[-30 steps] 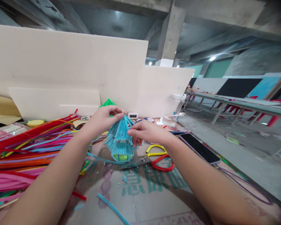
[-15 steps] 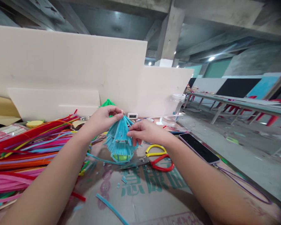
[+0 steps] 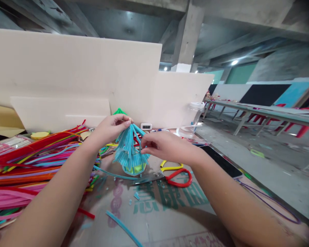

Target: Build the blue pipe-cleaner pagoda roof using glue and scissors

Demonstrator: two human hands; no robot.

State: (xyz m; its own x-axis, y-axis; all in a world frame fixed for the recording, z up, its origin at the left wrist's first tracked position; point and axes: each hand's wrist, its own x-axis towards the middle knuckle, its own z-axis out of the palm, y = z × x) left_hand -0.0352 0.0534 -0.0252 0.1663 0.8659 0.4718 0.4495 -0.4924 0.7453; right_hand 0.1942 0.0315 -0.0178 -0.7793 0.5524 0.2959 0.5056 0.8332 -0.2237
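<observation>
A blue tiered cone made of pipe cleaners (image 3: 128, 145) stands on the cardboard, its pale green base showing below. My left hand (image 3: 109, 128) pinches its peak between thumb and fingers. On the cone's right side, my right hand (image 3: 161, 145) has its fingers curled around a blue pipe cleaner (image 3: 138, 129) that runs down from the peak; the fingertips are partly hidden. Just below the right hand lie scissors (image 3: 179, 181) with one yellow and one red handle, blades pointing left toward the base. A loose blue strip (image 3: 123, 228) lies in front.
Bundles of coloured pipe cleaners (image 3: 36, 161) spread across the left. A phone (image 3: 220, 161) with a cord lies at the right edge. Behind are a small digital timer (image 3: 146, 126), a clear plastic jar (image 3: 193, 118), a green peaked piece (image 3: 119, 111) and upright white boards (image 3: 74, 68).
The cone has shifted and leaned slightly left with my left hand. My right hand has turned, its fingers curling more, and a blue strand now stands out from the cone's right side.
</observation>
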